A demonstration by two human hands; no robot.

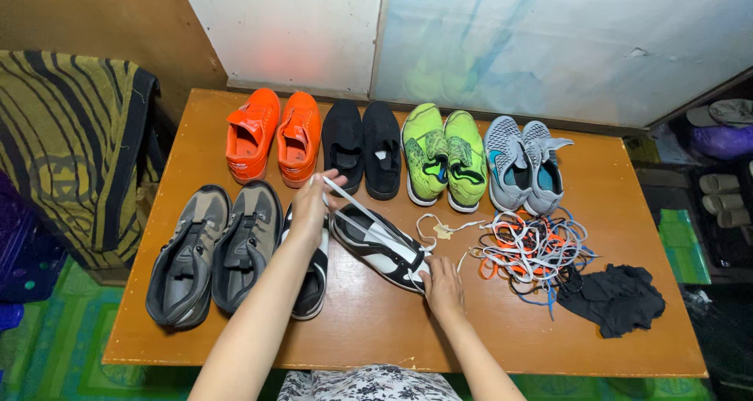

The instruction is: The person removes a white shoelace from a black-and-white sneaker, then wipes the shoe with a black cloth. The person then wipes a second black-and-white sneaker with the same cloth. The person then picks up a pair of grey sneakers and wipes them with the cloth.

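A black and white sneaker (pixel 376 244) lies on its side in the middle of the wooden table (pixel 369 322). My left hand (pixel 312 205) pinches a white shoelace (pixel 357 203) and pulls it taut up from the shoe. My right hand (pixel 443 285) presses on the toe end of that sneaker. Its mate (pixel 314 279) lies partly under my left forearm. A tangle of white, orange and blue laces (pixel 529 248) lies to the right of my right hand.
Along the back stand orange sneakers (pixel 274 134), black slip-ons (pixel 362 146), lime green shoes (pixel 445 154) and grey shoes (pixel 522 165). Grey-brown shoes (pixel 213 248) sit front left. A black cloth (pixel 616 295) lies at right. A striped fabric (pixel 67 142) hangs left of the table.
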